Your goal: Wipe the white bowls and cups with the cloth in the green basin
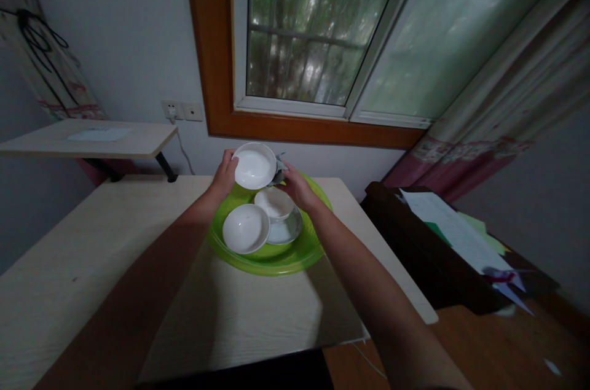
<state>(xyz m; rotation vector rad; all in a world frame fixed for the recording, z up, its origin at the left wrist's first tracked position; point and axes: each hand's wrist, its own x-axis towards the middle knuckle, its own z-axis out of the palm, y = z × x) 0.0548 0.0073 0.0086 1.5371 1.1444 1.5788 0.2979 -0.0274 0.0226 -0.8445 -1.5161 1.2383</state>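
Note:
My left hand (225, 172) grips the left rim of a white bowl (255, 166), which is raised and tipped so its inside faces me. Against the bowl's right side, my right hand (297, 184) is closed on a grey-green cloth (279, 170). Below them sits a wide green basin (276, 268) on the table. Inside it lie a second white bowl (246, 229) at the front left, another white bowl (274, 203) behind it, and a shallow pale dish (286, 229) partly under that one. The fingertips behind the held bowl are hidden.
The basin stands on a pale wooden table (184, 316). A raised shelf (92, 137) is at the left, near a wall socket (181, 110). Behind is a window (322, 27) with a brown frame. Papers (452, 230) lie on dark furniture at the right, beside a curtain (488, 107).

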